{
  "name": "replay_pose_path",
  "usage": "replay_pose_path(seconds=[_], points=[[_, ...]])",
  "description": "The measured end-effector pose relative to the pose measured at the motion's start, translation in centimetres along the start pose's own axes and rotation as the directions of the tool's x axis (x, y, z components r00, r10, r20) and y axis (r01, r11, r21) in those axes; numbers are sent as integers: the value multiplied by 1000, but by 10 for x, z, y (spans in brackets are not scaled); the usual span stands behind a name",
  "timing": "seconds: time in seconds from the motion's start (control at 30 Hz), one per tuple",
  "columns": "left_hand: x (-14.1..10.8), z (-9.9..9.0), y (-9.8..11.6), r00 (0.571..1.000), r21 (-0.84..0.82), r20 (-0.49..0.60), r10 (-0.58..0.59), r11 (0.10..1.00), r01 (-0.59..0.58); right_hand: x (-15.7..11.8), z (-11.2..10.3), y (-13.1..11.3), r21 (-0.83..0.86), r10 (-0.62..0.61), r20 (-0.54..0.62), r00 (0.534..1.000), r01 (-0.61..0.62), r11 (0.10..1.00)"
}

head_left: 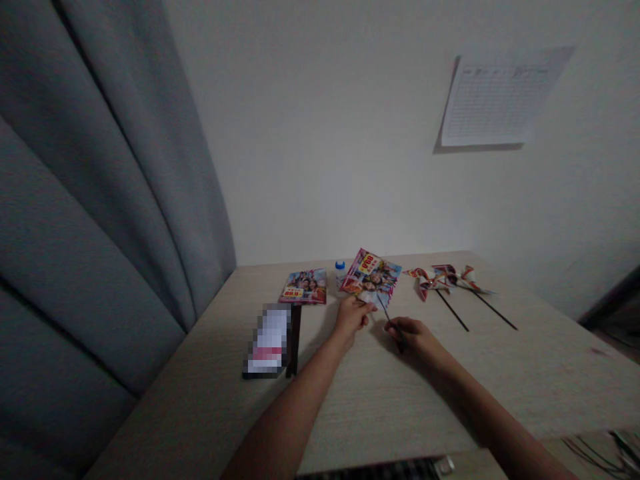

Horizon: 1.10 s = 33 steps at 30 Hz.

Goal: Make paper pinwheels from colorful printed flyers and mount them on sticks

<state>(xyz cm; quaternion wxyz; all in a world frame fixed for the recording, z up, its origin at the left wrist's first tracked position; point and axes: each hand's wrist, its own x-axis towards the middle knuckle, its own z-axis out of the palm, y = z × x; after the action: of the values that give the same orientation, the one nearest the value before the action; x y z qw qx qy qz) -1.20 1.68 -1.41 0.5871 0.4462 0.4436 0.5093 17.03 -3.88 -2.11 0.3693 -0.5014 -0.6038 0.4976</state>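
Note:
My left hand [351,317] pinches the lower edge of a printed glossy paper sheet [371,279], which stands tilted above the table. My right hand [410,337] grips a thin black stick [388,321], and its upper end reaches the sheet's lower corner. The hands are close together, a short gap apart. Two paper pinwheels on black sticks [440,277] lie to the right of my right hand. A flat printed sheet [303,287] lies to the left of my left hand.
A small bottle with a blue cap [340,272] stands behind the held sheet. A pixelated white object [267,340] and a dark strip [295,340] lie on the pale wood table [380,407]. A grey curtain [100,200] hangs left, and a paper [500,97] is fixed to the wall.

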Motion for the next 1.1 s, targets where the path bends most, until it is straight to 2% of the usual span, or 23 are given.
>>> replay_pose_path(seconds=[0.27, 0.53, 0.8, 1.1], points=[[-1, 1, 2, 1000, -7, 1, 1, 1000, -1, 2, -2, 2, 11, -23, 38, 999, 22, 1000], [-3, 2, 5, 1000, 2, 1, -8, 1000, 8, 4, -2, 8, 11, -5, 13, 1000, 5, 1000], [-3, 1, 5, 1000, -4, 3, -6, 1000, 6, 2, -1, 2, 37, 3, 23, 1000, -4, 999], [-4, 1, 6, 1000, -20, 4, -9, 1000, 9, 3, -1, 5, 27, -32, 21, 999, 31, 999]])
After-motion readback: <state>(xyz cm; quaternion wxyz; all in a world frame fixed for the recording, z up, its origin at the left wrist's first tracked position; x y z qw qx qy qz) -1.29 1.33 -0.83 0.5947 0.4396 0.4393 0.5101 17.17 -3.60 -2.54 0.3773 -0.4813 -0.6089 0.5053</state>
